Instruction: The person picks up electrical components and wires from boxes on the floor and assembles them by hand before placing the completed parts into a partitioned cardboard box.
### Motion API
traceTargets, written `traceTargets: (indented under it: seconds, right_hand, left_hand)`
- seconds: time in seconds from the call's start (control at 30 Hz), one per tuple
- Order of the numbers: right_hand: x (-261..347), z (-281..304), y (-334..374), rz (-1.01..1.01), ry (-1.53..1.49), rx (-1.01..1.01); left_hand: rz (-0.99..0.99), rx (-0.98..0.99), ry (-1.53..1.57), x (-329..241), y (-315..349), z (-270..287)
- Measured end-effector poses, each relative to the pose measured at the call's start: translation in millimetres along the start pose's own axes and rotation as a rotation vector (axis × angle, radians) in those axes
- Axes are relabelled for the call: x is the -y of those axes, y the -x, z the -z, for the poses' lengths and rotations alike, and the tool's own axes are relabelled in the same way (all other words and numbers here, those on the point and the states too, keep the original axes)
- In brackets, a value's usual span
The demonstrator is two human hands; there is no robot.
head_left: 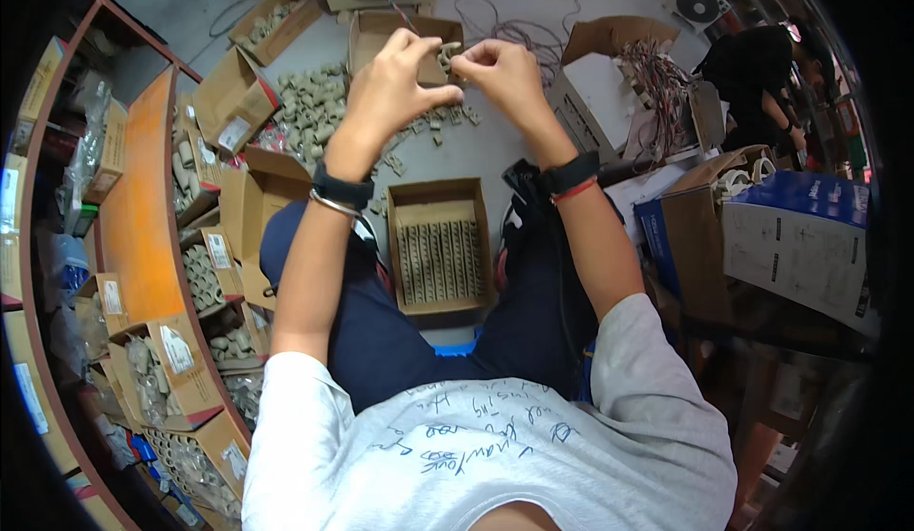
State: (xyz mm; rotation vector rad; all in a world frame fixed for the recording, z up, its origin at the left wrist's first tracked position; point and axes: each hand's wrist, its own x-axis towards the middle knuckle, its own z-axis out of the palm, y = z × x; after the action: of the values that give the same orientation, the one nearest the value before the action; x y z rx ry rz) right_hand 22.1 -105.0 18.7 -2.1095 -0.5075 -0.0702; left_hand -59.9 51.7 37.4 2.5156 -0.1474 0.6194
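Both of my hands are raised in front of me, close together above an open cardboard box at the far middle. My right hand (pixel 500 74) is closed in a pinch, with a small beige plastic piece (pixel 446 56) at its fingertips. My left hand (pixel 395 83) faces it, thumb and forefinger spread apart; whether its forefinger touches the piece I cannot tell. Between my feet stands a cardboard box (pixel 439 191) with tight, even rows of small beige plastic pieces (pixel 440 260) inside. Similar loose pieces (pixel 436 123) lie scattered on the floor beyond it.
A pile of beige pipe fittings (pixel 314 102) lies on the floor to the left. Shelves with an orange side panel (pixel 143 198) and cartons of fittings line the left. At right are a box of wires (pixel 657 74), a blue-and-white carton (pixel 795 236) and a person in black (pixel 752 83).
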Motion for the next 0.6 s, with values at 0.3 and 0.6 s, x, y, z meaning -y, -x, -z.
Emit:
traceTargets:
  seconds: [0.3, 0.6]
  right_hand:
    - [-38, -50, 23, 0.104, 0.449, 0.459]
    - [-126, -167, 96, 0.087, 0.470, 0.876]
  left_hand:
    - [-0.033, -0.299, 0.038, 34, -2, 45]
    - [0.166, -0.590, 0.071, 45, 4, 80]
